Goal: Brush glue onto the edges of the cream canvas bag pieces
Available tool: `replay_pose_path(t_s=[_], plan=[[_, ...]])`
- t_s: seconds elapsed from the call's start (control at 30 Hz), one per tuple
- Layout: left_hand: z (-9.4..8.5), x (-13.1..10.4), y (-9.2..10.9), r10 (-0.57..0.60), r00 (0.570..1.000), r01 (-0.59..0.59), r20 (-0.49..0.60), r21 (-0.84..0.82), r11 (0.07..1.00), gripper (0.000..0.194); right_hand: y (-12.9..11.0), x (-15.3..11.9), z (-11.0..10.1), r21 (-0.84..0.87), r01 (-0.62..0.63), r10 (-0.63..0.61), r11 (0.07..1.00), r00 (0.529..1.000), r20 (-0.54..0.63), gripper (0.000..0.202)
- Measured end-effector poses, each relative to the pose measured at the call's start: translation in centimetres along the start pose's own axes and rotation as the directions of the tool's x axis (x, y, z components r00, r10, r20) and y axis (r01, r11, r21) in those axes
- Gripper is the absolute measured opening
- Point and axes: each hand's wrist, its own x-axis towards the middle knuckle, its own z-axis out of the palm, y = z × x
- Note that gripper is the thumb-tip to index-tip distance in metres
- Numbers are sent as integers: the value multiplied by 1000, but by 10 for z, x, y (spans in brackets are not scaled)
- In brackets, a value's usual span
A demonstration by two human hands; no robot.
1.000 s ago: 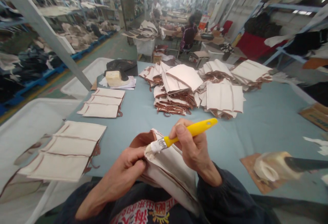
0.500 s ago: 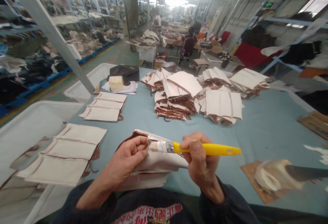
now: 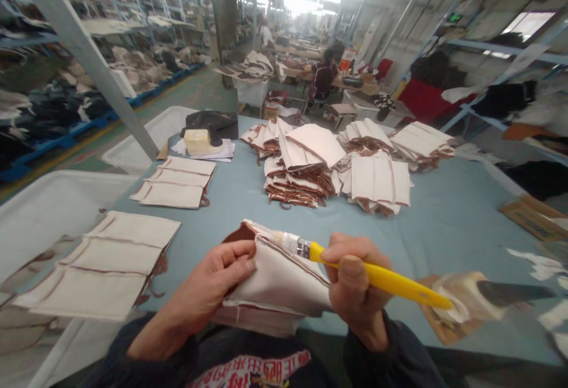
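Table (image 3: 426,222) spans mid-frame; left hand (image 3: 222,278) pinches cloth (image 3: 284,275), right hand (image 3: 358,278) pinches brush (image 3: 394,283); if cloth slackened, brush could stray.

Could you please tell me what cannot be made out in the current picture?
All in the head view:
Left hand, some fingers: hidden by the hand itself and the piece.
Container, contents: blurred, partly behind the brush.
Box, lettering: too blurred to read.
Shirt, lower print: cut off by the bottom edge.
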Motion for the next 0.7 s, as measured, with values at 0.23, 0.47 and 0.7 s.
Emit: replay_pose_path(t_s=[0.23, 0.47, 0.7], plan=[[-4, -6, 2, -1, 1000, 0, 16, 75, 997, 48, 4, 9, 16, 278, -170, 191, 946, 980, -51, 36], [-7, -8, 0, -15, 1000, 15, 9, 27, 1000, 44, 4, 4, 20, 245, -218, 206, 945, 976, 73, 42], [-10, -6, 3, -6, 1000, 6, 2, 30, 1000, 45, 10, -7, 32, 262, -168, 170, 950, 985, 15, 39]])
